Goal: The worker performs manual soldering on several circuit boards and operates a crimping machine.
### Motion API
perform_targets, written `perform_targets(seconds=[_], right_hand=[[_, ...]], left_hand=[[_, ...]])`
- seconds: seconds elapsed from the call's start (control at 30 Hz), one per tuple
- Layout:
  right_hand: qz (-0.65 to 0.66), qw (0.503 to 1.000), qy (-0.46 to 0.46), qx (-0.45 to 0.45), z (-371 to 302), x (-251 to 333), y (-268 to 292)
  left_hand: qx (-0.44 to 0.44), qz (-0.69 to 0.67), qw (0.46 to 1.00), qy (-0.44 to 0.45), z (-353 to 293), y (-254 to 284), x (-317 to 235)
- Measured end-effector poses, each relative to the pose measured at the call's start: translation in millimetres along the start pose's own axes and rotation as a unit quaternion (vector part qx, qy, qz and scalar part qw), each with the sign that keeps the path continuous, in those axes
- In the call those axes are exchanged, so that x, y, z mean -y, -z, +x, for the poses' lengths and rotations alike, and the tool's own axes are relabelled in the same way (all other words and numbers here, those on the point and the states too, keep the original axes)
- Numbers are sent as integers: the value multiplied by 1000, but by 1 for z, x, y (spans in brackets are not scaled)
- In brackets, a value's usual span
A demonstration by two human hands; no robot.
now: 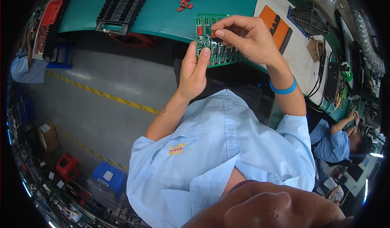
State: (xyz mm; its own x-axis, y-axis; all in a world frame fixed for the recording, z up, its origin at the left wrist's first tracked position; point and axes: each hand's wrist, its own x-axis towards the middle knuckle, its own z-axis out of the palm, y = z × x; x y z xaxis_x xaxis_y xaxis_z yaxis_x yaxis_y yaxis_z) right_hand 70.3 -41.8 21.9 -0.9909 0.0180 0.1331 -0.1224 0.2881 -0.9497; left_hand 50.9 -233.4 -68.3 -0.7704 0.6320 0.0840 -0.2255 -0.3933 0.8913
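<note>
A green circuit board panel [222, 58] with rows of small parts is held over the near edge of the green-topped bench. My left hand [194, 71] grips its left side, thumb on top and fingers behind. My right hand [252, 39] is over the board, thumb and forefinger pinching a small red box-shaped component [214, 34] at the board's surface. Whether its leads sit in the holes is hidden. Another red component [199, 31] stands on the leftmost strip. Beyond the board, several loose red components [187, 0] with thin leads lie scattered on the green bench top [162, 14].
A black slotted rack [124, 8] lies left on the bench. To the right are an orange strip [273, 22], a black fan grille [309, 21] and cables. A red bin [52, 11] stands far left. Co-workers sit at far left and right [335, 140].
</note>
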Motion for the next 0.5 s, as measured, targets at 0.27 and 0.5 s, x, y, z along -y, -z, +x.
perform_targets(seconds=[0.27, 0.5], right_hand=[[-59, 998, 11, -4, 7, 7, -4], [-183, 983, 19, 24, 27, 10, -12]], left_hand=[[-22, 56, 998, -11, -1, -2, -1], [-63, -16, 998, 4, -5, 2, -4]])
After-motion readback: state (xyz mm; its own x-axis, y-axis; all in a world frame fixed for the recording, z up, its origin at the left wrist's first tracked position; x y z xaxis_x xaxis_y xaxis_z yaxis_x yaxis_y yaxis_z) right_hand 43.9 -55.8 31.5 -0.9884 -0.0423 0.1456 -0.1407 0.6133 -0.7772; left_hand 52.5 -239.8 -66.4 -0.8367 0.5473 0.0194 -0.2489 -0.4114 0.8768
